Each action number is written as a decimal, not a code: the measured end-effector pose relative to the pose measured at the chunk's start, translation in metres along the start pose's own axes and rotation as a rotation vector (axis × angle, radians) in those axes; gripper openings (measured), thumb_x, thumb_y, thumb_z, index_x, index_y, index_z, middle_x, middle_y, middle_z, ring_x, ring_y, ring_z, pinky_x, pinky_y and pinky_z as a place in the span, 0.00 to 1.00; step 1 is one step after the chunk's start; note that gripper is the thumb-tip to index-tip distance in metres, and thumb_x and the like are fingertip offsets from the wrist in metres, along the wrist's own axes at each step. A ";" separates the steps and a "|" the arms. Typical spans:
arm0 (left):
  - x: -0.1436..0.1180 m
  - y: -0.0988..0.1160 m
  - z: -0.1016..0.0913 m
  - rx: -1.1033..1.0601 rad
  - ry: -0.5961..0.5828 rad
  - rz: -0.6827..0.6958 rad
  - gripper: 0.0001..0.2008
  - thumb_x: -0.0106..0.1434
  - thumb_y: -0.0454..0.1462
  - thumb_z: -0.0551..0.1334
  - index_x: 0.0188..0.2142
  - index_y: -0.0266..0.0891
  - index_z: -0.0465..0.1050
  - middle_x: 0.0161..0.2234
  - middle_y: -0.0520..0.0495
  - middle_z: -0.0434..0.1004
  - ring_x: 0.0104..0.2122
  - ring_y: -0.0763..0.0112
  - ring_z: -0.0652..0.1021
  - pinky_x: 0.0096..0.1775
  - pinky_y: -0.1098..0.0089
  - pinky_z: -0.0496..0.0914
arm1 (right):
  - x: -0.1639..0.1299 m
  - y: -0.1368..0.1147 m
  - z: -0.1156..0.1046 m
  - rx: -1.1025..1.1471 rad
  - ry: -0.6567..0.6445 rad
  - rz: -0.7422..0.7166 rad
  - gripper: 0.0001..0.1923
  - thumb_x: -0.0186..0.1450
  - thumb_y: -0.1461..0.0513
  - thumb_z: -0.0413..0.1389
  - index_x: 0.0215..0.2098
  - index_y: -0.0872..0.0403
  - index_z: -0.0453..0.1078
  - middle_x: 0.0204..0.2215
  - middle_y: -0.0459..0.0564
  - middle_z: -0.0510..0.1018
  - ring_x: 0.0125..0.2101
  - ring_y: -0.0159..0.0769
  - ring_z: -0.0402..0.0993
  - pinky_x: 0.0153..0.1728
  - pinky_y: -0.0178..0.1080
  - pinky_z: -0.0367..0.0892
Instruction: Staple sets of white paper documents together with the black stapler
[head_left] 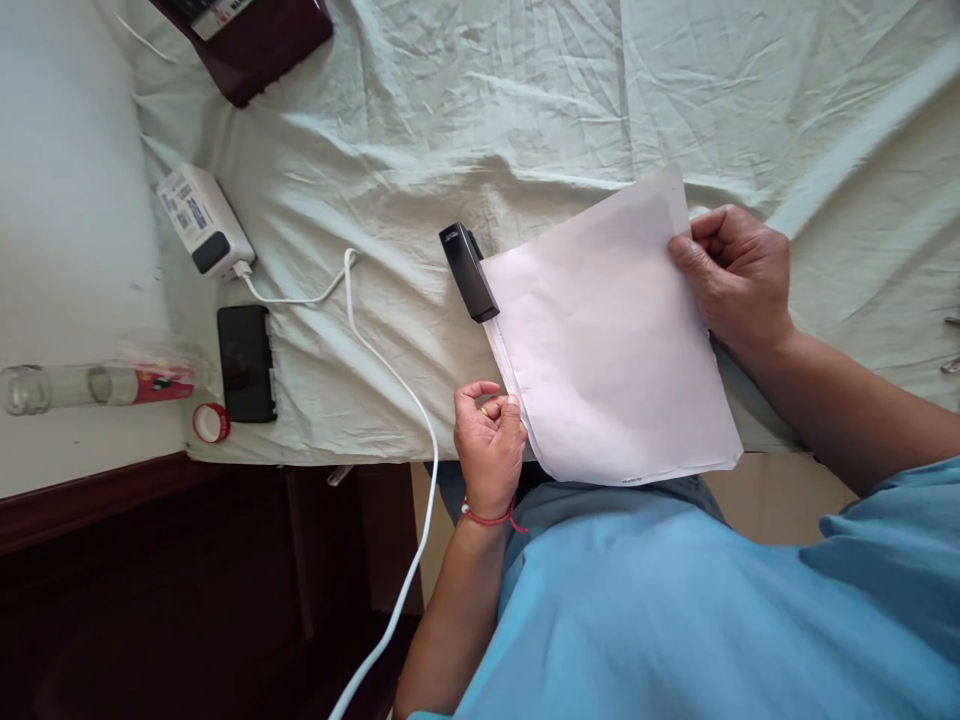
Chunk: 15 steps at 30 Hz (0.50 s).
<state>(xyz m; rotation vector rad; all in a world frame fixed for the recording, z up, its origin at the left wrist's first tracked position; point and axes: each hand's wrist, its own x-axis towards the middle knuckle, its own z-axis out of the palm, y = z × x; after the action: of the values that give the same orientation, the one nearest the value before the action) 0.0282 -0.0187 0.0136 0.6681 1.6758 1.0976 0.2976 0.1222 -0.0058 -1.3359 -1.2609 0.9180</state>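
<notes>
Both hands hold a stack of white paper (611, 340) over the near edge of a bed covered in a pale green sheet (525, 110); the left hand (489, 445) pinches its lower left edge between thumb and curled fingers, the right hand (735, 275) grips the upper right corner — fingers folded over it; a black stapler (468, 272) lies touching the paper's upper left corner; further left lie a white charger (204, 222) with its cable (390, 370), a black phone (245, 363) and a plastic bottle (97, 385).

Paper (607, 340): white sheets, blank face up, stacked, tilted, lying at bed edge on pale green sheet, near corner overhanging. Stapler (469, 272): black, closed, small, at paper's upper-left corner, touching it, lying slantwise.
</notes>
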 end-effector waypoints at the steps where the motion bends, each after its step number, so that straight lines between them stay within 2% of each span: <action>1: 0.000 0.000 0.000 0.004 -0.007 -0.001 0.26 0.62 0.46 0.76 0.48 0.45 0.62 0.25 0.64 0.72 0.16 0.81 0.68 0.19 0.79 0.59 | 0.000 0.001 -0.001 -0.003 -0.003 -0.004 0.20 0.67 0.48 0.72 0.32 0.52 0.72 0.24 0.41 0.69 0.24 0.26 0.58 0.24 0.36 0.48; 4: 0.000 0.000 -0.001 0.013 -0.031 0.005 0.27 0.63 0.46 0.77 0.50 0.45 0.63 0.25 0.64 0.74 0.17 0.80 0.70 0.20 0.78 0.60 | 0.000 0.003 -0.003 -0.008 -0.008 -0.022 0.21 0.68 0.47 0.72 0.32 0.52 0.73 0.23 0.40 0.67 0.24 0.25 0.56 0.24 0.37 0.47; 10: -0.001 -0.002 -0.003 0.033 -0.074 0.003 0.27 0.64 0.46 0.77 0.54 0.45 0.64 0.27 0.61 0.77 0.19 0.79 0.71 0.23 0.77 0.63 | 0.000 0.009 -0.005 0.022 -0.028 -0.017 0.17 0.69 0.49 0.71 0.35 0.53 0.76 0.24 0.41 0.70 0.24 0.25 0.56 0.25 0.37 0.49; 13: -0.002 -0.004 -0.004 0.039 -0.081 0.013 0.26 0.66 0.46 0.76 0.53 0.45 0.64 0.26 0.62 0.75 0.19 0.79 0.70 0.22 0.77 0.62 | 0.000 0.008 -0.004 0.023 -0.016 -0.035 0.16 0.70 0.50 0.70 0.35 0.52 0.76 0.24 0.41 0.68 0.24 0.26 0.55 0.25 0.37 0.49; 15: -0.002 -0.005 -0.004 0.038 -0.084 0.026 0.24 0.66 0.47 0.75 0.51 0.46 0.64 0.25 0.63 0.73 0.18 0.79 0.68 0.21 0.77 0.61 | 0.000 0.007 -0.002 -0.001 0.009 -0.062 0.15 0.70 0.51 0.70 0.35 0.52 0.76 0.26 0.42 0.70 0.27 0.27 0.59 0.28 0.37 0.53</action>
<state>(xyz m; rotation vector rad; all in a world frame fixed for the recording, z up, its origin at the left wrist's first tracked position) 0.0251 -0.0239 0.0102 0.7520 1.6240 1.0442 0.3012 0.1227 -0.0119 -1.2931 -1.2890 0.8674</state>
